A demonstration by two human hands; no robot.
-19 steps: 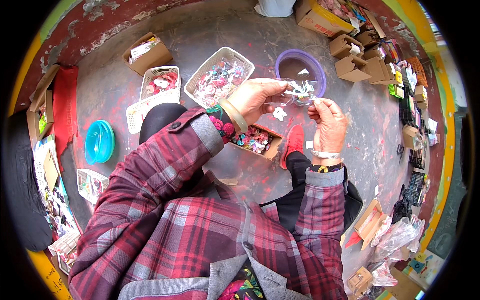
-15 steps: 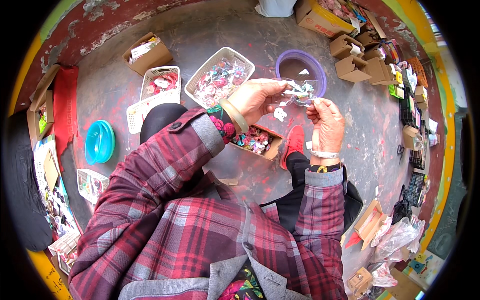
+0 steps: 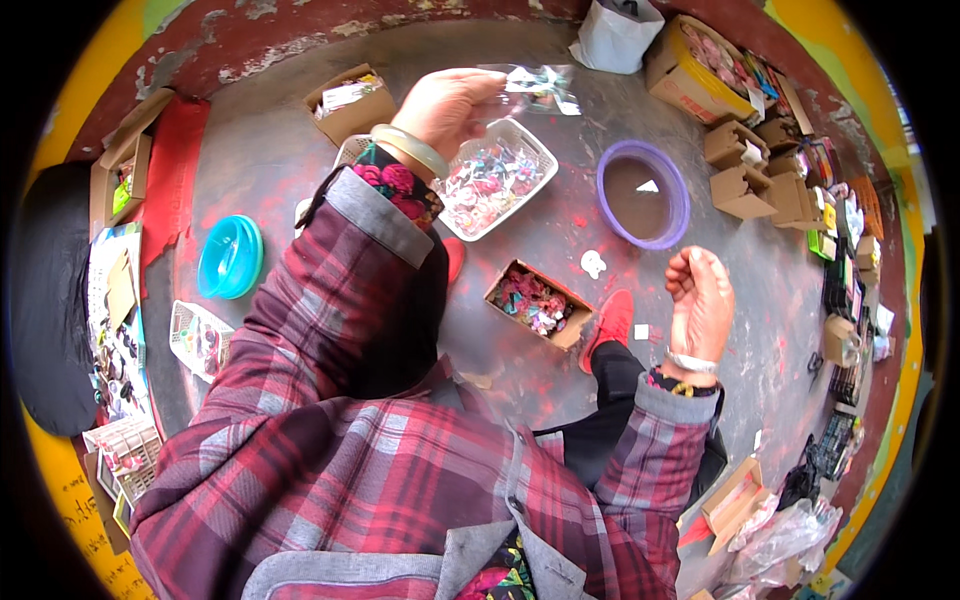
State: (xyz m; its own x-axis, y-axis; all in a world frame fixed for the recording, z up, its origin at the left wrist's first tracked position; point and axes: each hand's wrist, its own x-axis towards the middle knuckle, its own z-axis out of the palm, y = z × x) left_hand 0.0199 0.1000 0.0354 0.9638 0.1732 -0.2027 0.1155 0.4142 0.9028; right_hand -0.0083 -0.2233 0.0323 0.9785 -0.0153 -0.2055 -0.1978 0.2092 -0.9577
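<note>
My left hand [image 3: 450, 108] pinches the edge of a small clear plastic bag [image 3: 545, 92]. Inside the bag lies a pale teal and white bow-like piece. Below that hand stands a white basket [image 3: 550, 160] full of small bagged pieces in pink, white and teal. My right hand [image 3: 698, 300] hangs apart on the right, its fingers loosely curled with nothing visible in them. The purple basin [image 3: 686, 200] is nearest to it. Between my feet, a cardboard box [image 3: 575, 325] holds colourful small pieces.
A white cut-out [image 3: 593, 264] and a small white square [image 3: 641, 331] lie on the floor. Teal basins [image 3: 228, 258] stand at the left. Several cartons [image 3: 740, 192] line the right side, with clear plastic bags [image 3: 785, 540] lower down. A white sack [image 3: 615, 38] stands at the back.
My left hand has moved up and left with the bag, over the white basket. The right hand has let go of the bag and dropped to the right. The view has shifted.
</note>
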